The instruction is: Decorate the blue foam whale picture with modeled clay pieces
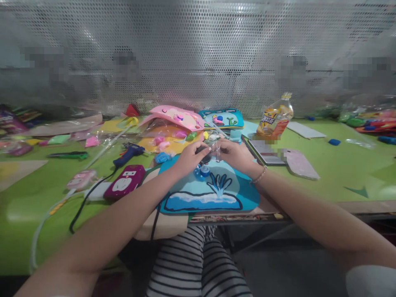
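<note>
One bare left hand: curled around small dark piece.
Right hand: pinching clear plastic film beside it.
Rounded blue painted panel: beneath both hands.
Round blue piece: on panel, near left hand.

To the left hand's left, a blue glue gun, black cord and purple gadget are crowding the way. Ahead, a pink pouch and yellow bottle are blocking. Beyond the pale phone, rightward, the green tabletop is leaving passing room.
</note>
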{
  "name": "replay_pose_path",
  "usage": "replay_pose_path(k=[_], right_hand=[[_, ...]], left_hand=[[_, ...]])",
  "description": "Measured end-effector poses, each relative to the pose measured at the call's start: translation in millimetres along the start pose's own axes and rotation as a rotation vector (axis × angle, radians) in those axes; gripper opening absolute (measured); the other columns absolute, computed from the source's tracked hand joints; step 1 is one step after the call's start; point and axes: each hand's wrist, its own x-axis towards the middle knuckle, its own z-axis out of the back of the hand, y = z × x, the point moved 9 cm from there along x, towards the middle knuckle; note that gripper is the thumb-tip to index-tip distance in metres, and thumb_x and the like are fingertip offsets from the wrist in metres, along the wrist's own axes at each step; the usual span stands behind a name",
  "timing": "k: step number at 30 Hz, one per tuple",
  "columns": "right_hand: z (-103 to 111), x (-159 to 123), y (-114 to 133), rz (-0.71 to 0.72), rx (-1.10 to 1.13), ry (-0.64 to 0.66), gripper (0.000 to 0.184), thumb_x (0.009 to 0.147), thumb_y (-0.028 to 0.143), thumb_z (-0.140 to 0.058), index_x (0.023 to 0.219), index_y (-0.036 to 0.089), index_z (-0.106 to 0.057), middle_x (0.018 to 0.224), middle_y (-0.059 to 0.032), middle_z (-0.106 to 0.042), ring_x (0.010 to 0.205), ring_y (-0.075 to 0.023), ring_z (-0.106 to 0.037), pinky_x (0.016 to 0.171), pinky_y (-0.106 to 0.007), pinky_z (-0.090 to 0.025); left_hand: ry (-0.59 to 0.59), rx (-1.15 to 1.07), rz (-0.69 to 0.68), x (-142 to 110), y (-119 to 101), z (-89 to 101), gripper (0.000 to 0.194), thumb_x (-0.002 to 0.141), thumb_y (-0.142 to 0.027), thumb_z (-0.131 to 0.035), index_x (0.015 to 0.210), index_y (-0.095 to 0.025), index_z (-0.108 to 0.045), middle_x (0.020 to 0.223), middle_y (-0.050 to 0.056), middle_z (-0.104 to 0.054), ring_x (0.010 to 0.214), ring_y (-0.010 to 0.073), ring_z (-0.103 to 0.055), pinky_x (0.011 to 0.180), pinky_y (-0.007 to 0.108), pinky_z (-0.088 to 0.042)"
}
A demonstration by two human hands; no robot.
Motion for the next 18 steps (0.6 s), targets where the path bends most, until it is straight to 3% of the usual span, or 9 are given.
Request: replay_pose_path(k=[5,10,15,18], right_hand=[[-9,0,2,0.063,-0.024,0.082,0.018,0.086,0.027,-0.058,0.070,0.018,-0.057,0.071,-0.0005,-0.051,0.068,-0.0130,-0.053,0.063,-0.027,-0.044],[-16,-2,-4,-0.040,0.103,0.183,0.020,0.091,0.034,-0.050,0.077,0.020,-0.048,0.072,0.0015,-0.049,0.060,-0.0099,-0.053,0.056,-0.025,-0.046],[-7,-1,-9,-0.083,0.191,0.071,0.021,0.090,0.039,-0.052,0.081,0.020,-0.047,0.071,0.0019,-0.051,0.059,-0.0101,-0.054,0.057,-0.026,-0.048],[-3,-2,-12,-0.132,0.207,0.006,0.020,0.088,0.038,-0.054,0.081,0.020,-0.048,0.076,0.0006,-0.054,0.059,-0.0097,-0.055,0.057,-0.027,-0.049]], left_hand=[[0.060,-0.003,0.005,-3,-2,-7.7,0.025,0.086,-0.040,-0.054,0.083,-0.016,-0.060,0.077,0.002,-0.065,0.072,0.0143,-0.060,0.069,0.026,-0.047],[0.052,-0.046,0.015,-2,-2,-5.8,0.025,0.085,-0.041,-0.054,0.082,-0.017,-0.058,0.074,0.001,-0.063,0.067,0.0133,-0.060,0.065,0.025,-0.048],[0.009,-0.077,0.037,0,0,-0.1,0.019,0.084,-0.035,-0.056,0.085,-0.016,-0.060,0.077,0.000,-0.062,0.068,0.0113,-0.058,0.064,0.023,-0.048],[0.005,-0.125,0.093,0,3,-0.4,0.016,0.085,-0.032,-0.056,0.086,-0.016,-0.058,0.073,0.000,-0.059,0.059,0.0093,-0.056,0.053,0.021,-0.046]])
